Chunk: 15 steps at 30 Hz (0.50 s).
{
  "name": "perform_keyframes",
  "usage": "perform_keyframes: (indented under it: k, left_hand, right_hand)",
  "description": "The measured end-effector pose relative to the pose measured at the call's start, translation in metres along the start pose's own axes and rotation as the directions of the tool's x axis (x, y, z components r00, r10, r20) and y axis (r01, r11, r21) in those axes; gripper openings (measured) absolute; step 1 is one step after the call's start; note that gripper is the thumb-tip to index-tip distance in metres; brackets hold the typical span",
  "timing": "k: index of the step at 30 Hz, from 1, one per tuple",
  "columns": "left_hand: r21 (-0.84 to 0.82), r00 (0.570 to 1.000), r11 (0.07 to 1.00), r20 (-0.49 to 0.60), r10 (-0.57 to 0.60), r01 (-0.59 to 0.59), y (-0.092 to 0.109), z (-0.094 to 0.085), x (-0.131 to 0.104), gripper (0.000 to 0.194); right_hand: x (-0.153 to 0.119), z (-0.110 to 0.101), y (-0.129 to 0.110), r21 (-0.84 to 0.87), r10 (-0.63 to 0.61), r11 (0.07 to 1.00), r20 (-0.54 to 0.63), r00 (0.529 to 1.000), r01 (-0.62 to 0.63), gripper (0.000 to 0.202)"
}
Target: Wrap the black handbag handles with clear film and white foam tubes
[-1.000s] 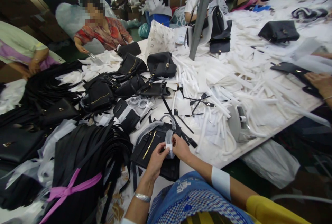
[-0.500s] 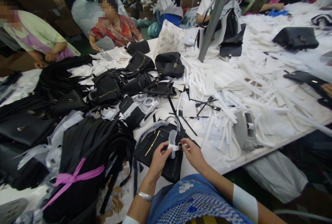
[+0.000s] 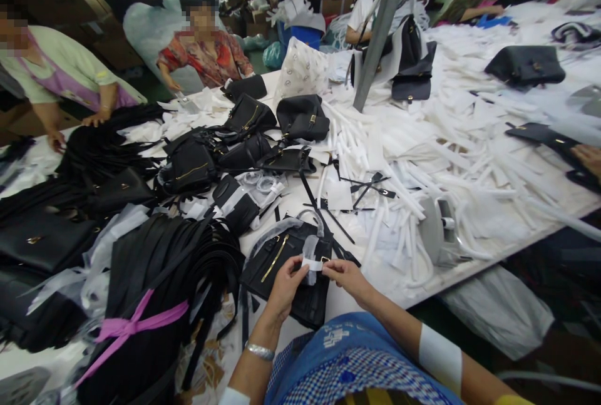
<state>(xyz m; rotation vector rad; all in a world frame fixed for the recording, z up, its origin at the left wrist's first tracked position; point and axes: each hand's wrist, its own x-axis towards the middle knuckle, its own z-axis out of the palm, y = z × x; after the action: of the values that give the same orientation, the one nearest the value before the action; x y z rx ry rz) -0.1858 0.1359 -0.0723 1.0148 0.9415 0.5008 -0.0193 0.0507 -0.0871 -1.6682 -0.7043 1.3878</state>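
- black bag (image 3: 293, 246): smooth, leather-like, low sheen;
- zip (image 3: 275, 259): glossy, gold-toned metal;
- handle wrapping (image 3: 270, 230): translucent, wrinkled plastic film;
- white strip (image 3: 313, 265): matt, paper-like;
- bracelet (image 3: 260, 351): shiny, silvery metal;
- pink tie (image 3: 126, 327): matt, cloth-like;
- checked apron (image 3: 364, 381): matt cloth;
- pole (image 3: 379, 39): dull grey, apparently metal

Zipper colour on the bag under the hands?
Gold zipper on the black bag; best seen in the head view.

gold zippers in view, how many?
3: near zipper on handled bag, middle zipper on second bag farther left, far zipper on third bag behind that. More may be hidden.
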Motion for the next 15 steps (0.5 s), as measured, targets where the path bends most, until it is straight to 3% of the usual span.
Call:
perform_keyframes:
  k: [4,8,15]
  left_hand:
    - [-0.015,0.999,1.0,0.026,-0.024,0.024,0.004,0.002,-0.003,0.039]
    - [-0.005,0.998,1.0,0.058,-0.026,0.027,0.004,0.004,-0.006,0.038]
    - [0.022,1.0,1.0,0.011,0.009,-0.009,-0.004,0.005,-0.006,0.037]
  right_hand:
    - [0.005,0.008,0.002,-0.027,0.035,0.999,0.007,0.999,-0.035,0.027]
    - [0.016,0.022,0.005,-0.103,-0.034,0.994,-0.01,0.999,0.033,0.019]
    - [0.023,0.036,0.001,-0.093,-0.033,0.995,-0.061,0.998,0.028,0.016]
